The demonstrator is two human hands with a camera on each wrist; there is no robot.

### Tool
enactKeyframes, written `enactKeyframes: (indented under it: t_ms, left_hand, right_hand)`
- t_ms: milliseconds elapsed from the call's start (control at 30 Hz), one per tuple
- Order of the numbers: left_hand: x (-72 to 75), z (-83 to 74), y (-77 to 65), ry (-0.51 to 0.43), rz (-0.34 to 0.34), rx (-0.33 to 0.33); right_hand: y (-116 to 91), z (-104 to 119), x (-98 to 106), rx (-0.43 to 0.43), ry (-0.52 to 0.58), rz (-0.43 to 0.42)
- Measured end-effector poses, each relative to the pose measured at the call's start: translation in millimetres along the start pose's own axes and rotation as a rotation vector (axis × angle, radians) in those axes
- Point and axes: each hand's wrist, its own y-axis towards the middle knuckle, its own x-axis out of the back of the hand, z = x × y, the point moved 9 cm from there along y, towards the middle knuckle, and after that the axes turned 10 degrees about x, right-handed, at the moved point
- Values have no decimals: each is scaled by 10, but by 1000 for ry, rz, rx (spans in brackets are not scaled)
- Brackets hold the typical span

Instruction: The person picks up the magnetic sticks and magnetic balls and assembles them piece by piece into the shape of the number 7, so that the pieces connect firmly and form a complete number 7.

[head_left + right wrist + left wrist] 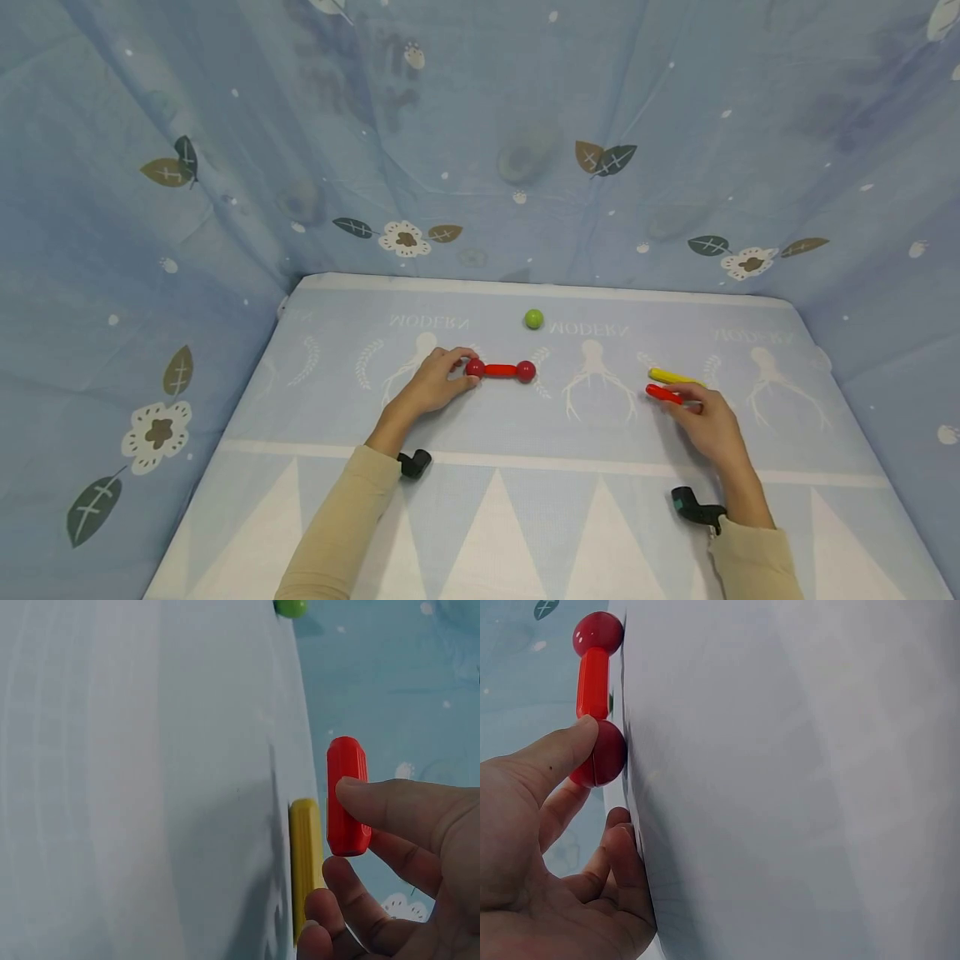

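My left hand (437, 383) pinches the near ball of a red dumbbell-shaped piece (500, 370), a short red rod with a dark red ball at each end. In the left wrist view, the thumb and a finger sit on the lower ball (609, 754), and the other fingers curl loosely below. My right hand (708, 421) holds a short red rod (347, 796) between thumb and fingers, lifted above the table in the right wrist view. Just behind it lies a longer yellow rod (672, 377), partly covered by the right fingers.
A small green ball (534, 318) rests toward the back of the patterned table (525, 417), beyond the dumbbell-shaped piece. Blue printed curtains (480, 150) rise behind the table and on both sides. Black wrist camera mounts (696, 508) stick out from both wrists.
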Motion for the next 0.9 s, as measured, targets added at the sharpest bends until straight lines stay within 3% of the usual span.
enactKeyframes:
  t_ms: [200, 533, 900]
  left_hand:
    - [7, -4, -1, 1, 0, 4]
    - [19, -17, 2, 5, 2, -5]
    - [7, -7, -1, 4, 3, -1]
  right_hand:
    - [14, 170, -61, 78, 11, -2]
    - [17, 348, -265, 77, 59, 73]
    - [10, 621, -566, 140, 95, 125]
